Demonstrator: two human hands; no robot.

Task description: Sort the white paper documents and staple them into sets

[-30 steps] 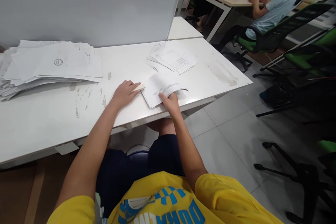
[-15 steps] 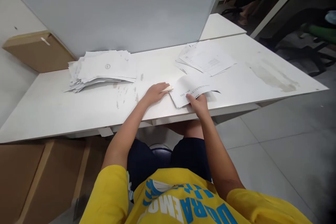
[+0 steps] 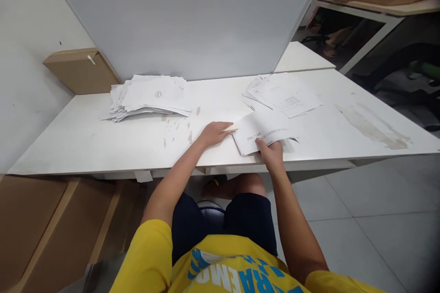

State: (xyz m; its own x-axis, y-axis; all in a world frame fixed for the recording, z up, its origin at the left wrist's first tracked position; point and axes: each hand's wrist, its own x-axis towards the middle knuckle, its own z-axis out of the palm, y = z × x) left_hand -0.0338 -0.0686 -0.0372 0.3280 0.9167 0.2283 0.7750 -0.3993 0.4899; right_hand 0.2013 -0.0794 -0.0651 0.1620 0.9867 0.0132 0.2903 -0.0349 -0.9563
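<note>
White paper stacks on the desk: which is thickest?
The ragged white pile on the left, beside the brown cardboard box, many sheets deep; the fanned white sheets at right and the curled white sheaf in the right hand look thinner.

bright, even indoor light, softly focused through a wide lens
the white desk [image 3: 215, 96] looks pale and bright, with faint soft shadows beneath the held sheets [image 3: 252, 130], whose print is too blurred to read; the gray panel [image 3: 189, 18] has a mild, hazy sheen, the cardboard [image 3: 30, 219] below the desk sits dimmer, and the right edge (stretched, as is the left) sinks into smeary darkness.
</note>
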